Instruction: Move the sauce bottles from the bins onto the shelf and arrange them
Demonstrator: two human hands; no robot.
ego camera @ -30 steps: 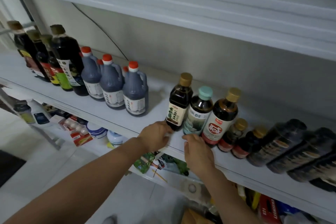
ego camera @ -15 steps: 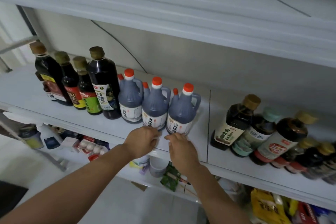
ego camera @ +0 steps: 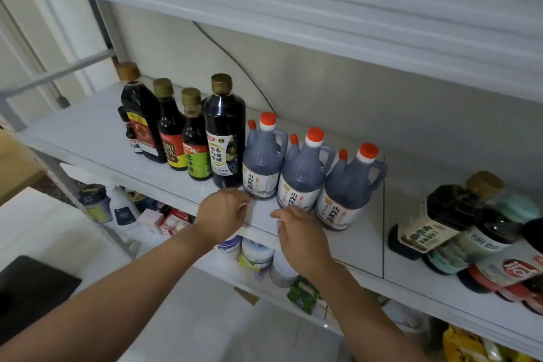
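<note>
On the white shelf [ego camera: 88,138] stand several dark sauce bottles with gold caps, the tallest [ego camera: 224,132] at their right end. Beside them is a row of three blue-grey jugs with red caps: left [ego camera: 263,161], middle [ego camera: 304,176], right [ego camera: 349,188], with more red caps behind. My left hand [ego camera: 223,214] rests at the shelf's front edge below the left jug, fingers loosely curled and holding nothing. My right hand [ego camera: 299,232] reaches to the base of the middle jug, fingertips touching it. Another bottle group, led by a gold-capped dark bottle [ego camera: 440,214], stands at the right.
An upper shelf [ego camera: 293,9] hangs close above the bottles. A black cable [ego camera: 235,67] runs down the back wall. The lower shelf holds tubs [ego camera: 255,253], packets and a white bottle [ego camera: 122,209]. A metal upright [ego camera: 61,176] stands at the left.
My hands moved left along the shelf edge, from the bases of the right-hand bottle group to the bases of the red-capped jugs. No bottle visibly shifted.
</note>
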